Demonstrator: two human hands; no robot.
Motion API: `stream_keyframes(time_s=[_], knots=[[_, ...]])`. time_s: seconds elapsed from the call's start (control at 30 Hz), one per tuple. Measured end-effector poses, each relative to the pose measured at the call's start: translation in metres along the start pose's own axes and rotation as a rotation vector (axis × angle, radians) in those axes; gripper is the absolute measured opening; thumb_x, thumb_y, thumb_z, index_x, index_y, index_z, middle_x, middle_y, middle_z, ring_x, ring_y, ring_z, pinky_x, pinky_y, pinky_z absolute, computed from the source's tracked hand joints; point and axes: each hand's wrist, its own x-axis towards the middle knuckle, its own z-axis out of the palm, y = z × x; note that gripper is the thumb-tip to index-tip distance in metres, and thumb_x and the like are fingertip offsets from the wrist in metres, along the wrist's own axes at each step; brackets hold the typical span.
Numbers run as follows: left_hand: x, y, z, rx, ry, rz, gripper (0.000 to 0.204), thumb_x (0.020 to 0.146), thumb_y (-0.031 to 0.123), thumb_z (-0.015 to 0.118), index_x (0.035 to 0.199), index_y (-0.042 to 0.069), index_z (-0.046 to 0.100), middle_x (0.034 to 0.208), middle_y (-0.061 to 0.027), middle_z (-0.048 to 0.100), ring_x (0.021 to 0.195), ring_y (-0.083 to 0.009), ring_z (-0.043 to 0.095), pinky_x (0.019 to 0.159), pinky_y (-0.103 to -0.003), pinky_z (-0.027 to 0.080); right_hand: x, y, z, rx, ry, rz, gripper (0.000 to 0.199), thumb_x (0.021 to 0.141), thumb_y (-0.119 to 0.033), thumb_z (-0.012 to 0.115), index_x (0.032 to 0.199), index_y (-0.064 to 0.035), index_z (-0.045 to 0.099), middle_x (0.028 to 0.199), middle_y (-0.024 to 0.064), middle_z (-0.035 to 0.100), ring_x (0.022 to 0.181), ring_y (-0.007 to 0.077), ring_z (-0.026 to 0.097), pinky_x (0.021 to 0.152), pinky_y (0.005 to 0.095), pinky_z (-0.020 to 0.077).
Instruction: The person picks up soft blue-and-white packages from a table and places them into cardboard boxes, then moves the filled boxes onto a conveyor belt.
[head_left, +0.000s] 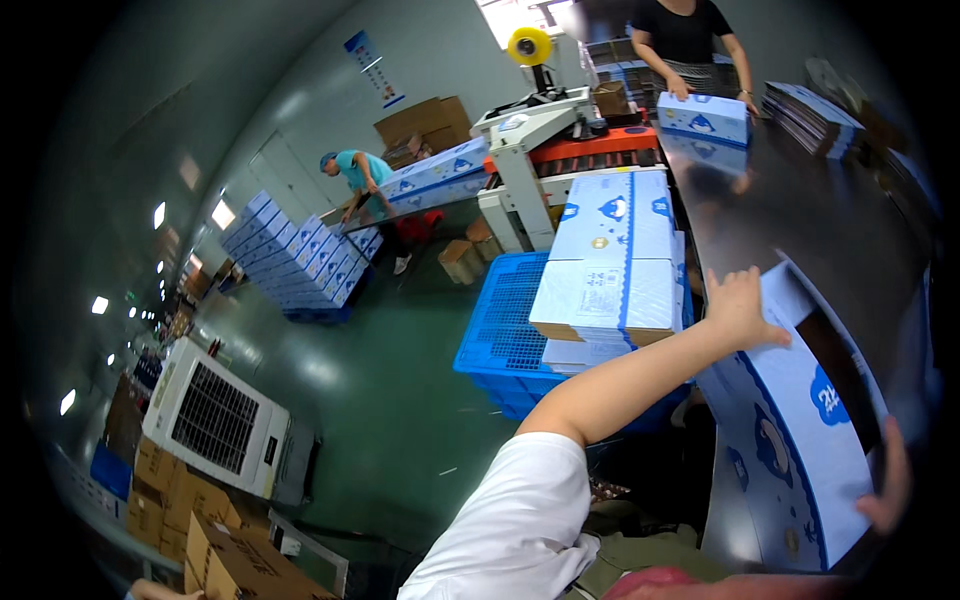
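Note:
A long light-blue carton [765, 440] with dark-blue printed pictures stands on the metal table, its top open and its inside dark. My left hand [738, 305] reaches across to the carton's far end, with the fingers bent over its edge and the thumb near the opening. At the near right end, my right hand [890, 480] grips the carton's side, partly lost in the dark rim of the picture. Left of the carton rises a stack of flat, folded blue cartons [610, 255].
The stack rests by a blue plastic crate [500, 320]. Beyond is a tape-sealing machine [520, 150]. Across the metal table [790, 190] a co-worker handles a closed blue carton [703, 118]. Another person bends near a loaded pallet [300, 255]. An air cooler [225, 420] stands left.

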Motion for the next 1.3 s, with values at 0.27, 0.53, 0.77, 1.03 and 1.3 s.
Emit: stream_keyframes(time_s=[0.27, 0.53, 0.77, 1.03, 1.3], knots=[[-0.061, -0.030, 0.159, -1.414, 0.229, -0.366, 0.072, 0.086, 0.028, 0.067, 0.141, 0.001, 0.028, 0.129, -0.0170, 0.049, 0.123, -0.0262, 0.046, 0.106, -0.041, 0.035, -0.065, -0.057, 0.033, 0.054, 0.197, 0.347, 0.096, 0.079, -0.079, 0.032, 0.150, -0.0158, 0.025, 0.156, 0.0145, 0.019, 0.144, 0.0354, 0.015, 0.112, 0.0606, 0.0121], [-0.124, 0.063, 0.186, -1.461, -0.580, 0.304, 0.059, 0.089, 0.011, 0.060, 0.140, 0.005, 0.030, 0.123, -0.0085, 0.055, 0.103, -0.0160, 0.057, 0.089, -0.032, 0.048, -0.112, -0.037, 0.129, 0.916, 0.825, 0.373, 0.091, 0.085, -0.068, 0.038, 0.151, -0.0088, 0.018, 0.156, 0.0145, 0.016, 0.141, 0.0327, 0.023, 0.114, 0.0508, 0.0175], [-0.071, 0.124, 0.001, -0.363, -0.390, 0.745, 0.021, 0.081, 0.018, 0.066, 0.090, -0.001, 0.065, 0.088, -0.0187, 0.067, 0.088, -0.0349, 0.065, 0.081, -0.041, 0.050, -0.040, -0.135, 0.243, 1.744, 0.168, 0.507, 0.044, 0.094, -0.040, 0.048, 0.092, 0.0022, 0.062, 0.099, 0.0158, 0.065, 0.053, 0.0203, 0.060, 0.050, 0.0321, 0.0507], [-0.116, 0.131, 0.057, -0.056, -0.546, 0.817, 0.025, 0.078, 0.027, 0.067, 0.080, 0.002, 0.066, 0.082, -0.0201, 0.066, 0.083, -0.0355, 0.065, 0.075, -0.047, 0.050, 0.002, -0.150, -0.007, 0.256, 0.535, 0.106, 0.033, 0.049, 0.001, 0.072, 0.081, -0.0033, 0.065, 0.092, 0.0161, 0.064, 0.099, 0.0371, 0.058, 0.092, 0.0449, 0.0426], [0.043, 0.031, 0.039, 0.240, -0.249, 0.376, 0.024, 0.081, 0.024, 0.067, 0.094, 0.004, 0.068, 0.092, -0.0157, 0.069, 0.090, -0.0309, 0.067, 0.078, -0.038, 0.053, -0.010, -0.077, 0.111, 0.121, 0.452, 0.086, 0.031, 0.062, -0.006, 0.071, 0.092, -0.0037, 0.067, 0.110, 0.0157, 0.063, 0.111, 0.0338, 0.055, 0.098, 0.0459, 0.0399]])
